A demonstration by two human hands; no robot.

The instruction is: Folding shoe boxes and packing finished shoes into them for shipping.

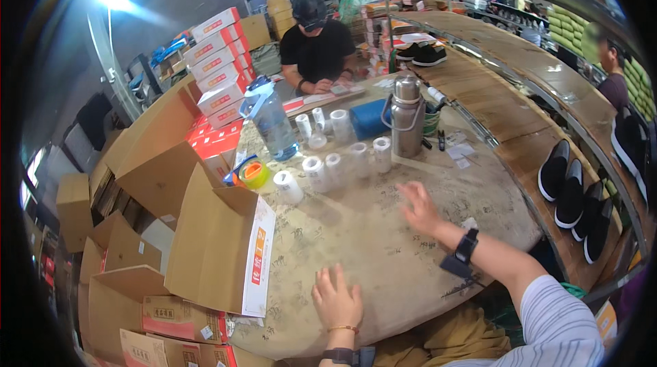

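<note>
Your left hand (337,298): flat, empty, bracing on the near table (383,257). Your right hand (419,208): open, empty, reaching toward far label rolls (342,165).

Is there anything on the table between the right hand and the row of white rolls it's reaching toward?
Nothing visible. The right hand is stretched out, fingers spread, over bare tabletop, and the stretch up to the white rolls shows no object. The steel flask stands behind the rolls, off that line. The left hand rests flat near the table's edge.
</note>
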